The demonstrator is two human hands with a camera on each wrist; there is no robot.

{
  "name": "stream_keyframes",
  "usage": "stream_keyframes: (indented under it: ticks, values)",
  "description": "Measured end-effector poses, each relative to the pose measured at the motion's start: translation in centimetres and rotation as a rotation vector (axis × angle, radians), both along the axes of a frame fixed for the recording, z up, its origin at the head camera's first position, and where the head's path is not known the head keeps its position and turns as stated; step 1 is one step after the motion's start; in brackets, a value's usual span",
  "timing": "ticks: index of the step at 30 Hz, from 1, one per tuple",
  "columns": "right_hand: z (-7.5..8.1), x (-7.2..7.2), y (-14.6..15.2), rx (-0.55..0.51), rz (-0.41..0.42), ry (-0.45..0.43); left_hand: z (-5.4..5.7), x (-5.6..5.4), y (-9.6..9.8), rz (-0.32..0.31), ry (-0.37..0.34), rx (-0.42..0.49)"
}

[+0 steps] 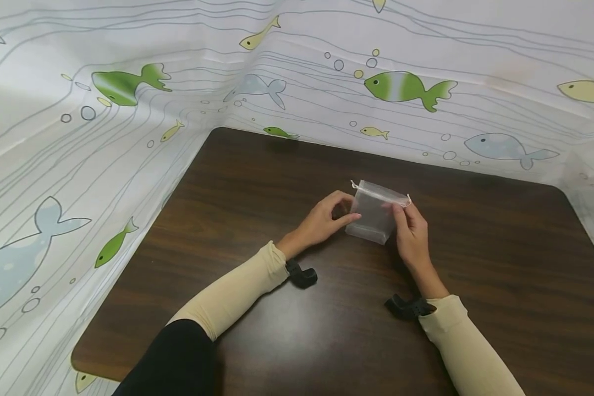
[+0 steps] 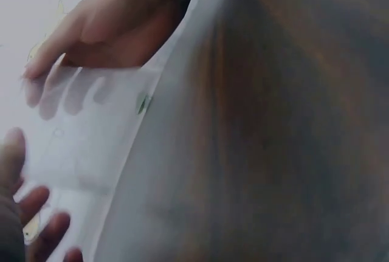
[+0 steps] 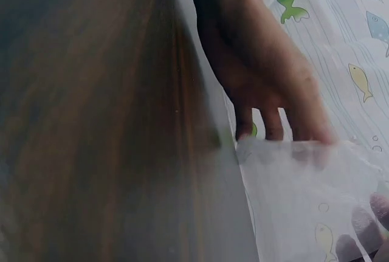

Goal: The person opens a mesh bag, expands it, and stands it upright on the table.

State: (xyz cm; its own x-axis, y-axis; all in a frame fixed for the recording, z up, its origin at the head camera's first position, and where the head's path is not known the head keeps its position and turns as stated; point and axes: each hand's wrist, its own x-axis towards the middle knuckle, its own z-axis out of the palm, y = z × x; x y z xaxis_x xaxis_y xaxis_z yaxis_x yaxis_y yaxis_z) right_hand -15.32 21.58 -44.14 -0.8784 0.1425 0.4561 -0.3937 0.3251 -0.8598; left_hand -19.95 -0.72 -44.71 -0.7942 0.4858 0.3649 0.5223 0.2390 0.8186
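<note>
A small sheer white drawstring pouch [image 1: 374, 214] is held up above the table, its cord loops showing at both upper corners. My right hand [image 1: 412, 234] pinches its right edge near the top, thumb in front; the fingers behind show through the fabric in the left wrist view. At the pouch's left edge is my left hand [image 1: 323, 220], fingers and thumb spread apart, with the thumb tip overlapping the fabric. In the left wrist view the left fingers [image 2: 45, 231] are separated. The right fingers [image 3: 368, 228] show through the pouch [image 3: 292, 195] in the right wrist view.
A dark wood-grain table [image 1: 218, 203] with rounded corners lies under both hands. White sheeting [image 1: 317, 99] printed with fish and wavy lines surrounds its far and left sides. Black wrist mounts [image 1: 302, 275] stick out from the beige sleeves [image 1: 237, 291].
</note>
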Motion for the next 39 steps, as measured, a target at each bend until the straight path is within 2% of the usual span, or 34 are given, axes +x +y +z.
stream_keyframes:
  ticks: [5,8,11,15,19,22,24,33,39]
  values:
    - [0.1,-0.3,0.1,-0.042,0.005,-0.092,0.0,-0.1,-0.4,-0.082,-0.157,-0.007]
    - [0.2,-0.4,0.3,-0.025,0.049,-0.18,0.1,-0.1,-0.5,-0.109,-0.205,-0.042]
    - [0.2,-0.6,0.8,0.021,0.157,-0.265,0.3,-0.2,-0.4,-0.051,-0.244,0.009]
    - [0.1,-0.6,1.7,0.065,0.316,-0.325,0.5,-0.4,-0.1,0.053,-0.29,0.093]
    - [0.1,-0.5,2.1,0.191,0.367,-0.358,0.5,-0.6,0.0,0.089,-0.293,0.089]
    - [0.0,-0.5,2.0,0.265,0.343,-0.373,0.4,-0.6,-0.1,0.095,-0.287,0.085]
    - [0.0,-0.6,1.8,0.287,0.298,-0.362,0.5,-0.6,-0.1,0.091,-0.279,0.085]
    - [-0.3,0.0,0.9,0.355,0.079,-0.236,0.3,-0.2,-0.1,0.08,-0.263,0.075]
    - [-0.6,0.4,0.7,0.376,0.021,-0.196,0.1,0.9,0.5,0.151,-0.262,0.055]
